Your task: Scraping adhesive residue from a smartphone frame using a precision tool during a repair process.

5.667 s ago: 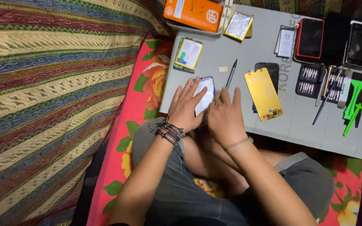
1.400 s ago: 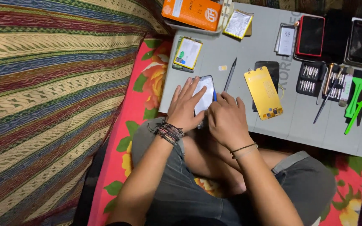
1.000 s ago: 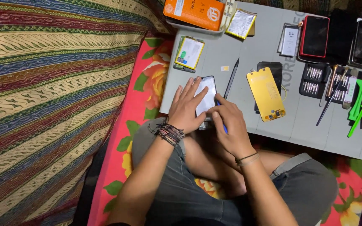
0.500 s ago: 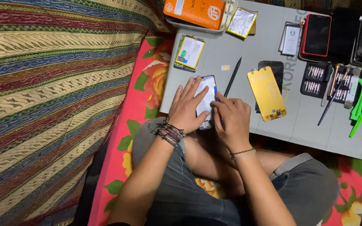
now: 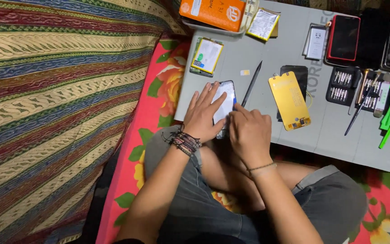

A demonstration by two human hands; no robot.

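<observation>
Moved: right hand (image 5: 249, 133) slid back onto the phone's lower edge.
Left grip: left hand (image 5: 206, 115) flat, pinning phone (image 5: 224, 101) to bench (image 5: 267, 49).
Right grip: fingers curled, can't tell what they pinch.

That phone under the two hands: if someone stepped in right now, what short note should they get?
Left hand lies flat on the white-faced phone, pinning it at the near edge of the grey table.
Right hand works at the phone's right edge; whether it grips a tool, I cannot tell.
A yellow panel, a dark stylus and a screwdriver bit set lie to the right.
Done: phone is held steady. Left: the edge work goes on.
</observation>
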